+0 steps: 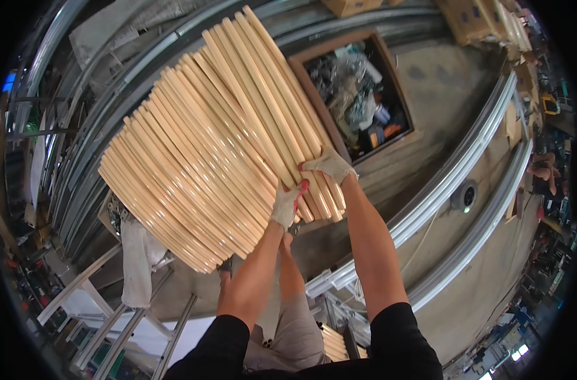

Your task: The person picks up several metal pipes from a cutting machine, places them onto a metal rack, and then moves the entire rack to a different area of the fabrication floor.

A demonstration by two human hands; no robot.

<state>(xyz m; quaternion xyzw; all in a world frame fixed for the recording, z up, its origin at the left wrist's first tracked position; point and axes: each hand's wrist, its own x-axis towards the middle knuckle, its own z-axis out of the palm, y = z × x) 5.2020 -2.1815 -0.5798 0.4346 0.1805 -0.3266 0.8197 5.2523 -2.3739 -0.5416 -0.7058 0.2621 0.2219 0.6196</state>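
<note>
Cream poles (200, 139), beneath left grip (287, 205), right grip (331, 166)

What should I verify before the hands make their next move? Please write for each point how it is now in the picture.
1. Left hand gloved: ok.
2. Right hand gloved: ok.
3. Both hands on the pale poles: ok, on the right part of the pile.
4. Pole ends even: not ok, they are staggered.
5. Firm support under the pile: cannot tell, the poles hide it.
6. Poles apart from the brown-framed box: cannot tell; they look very close to its left edge.
</note>
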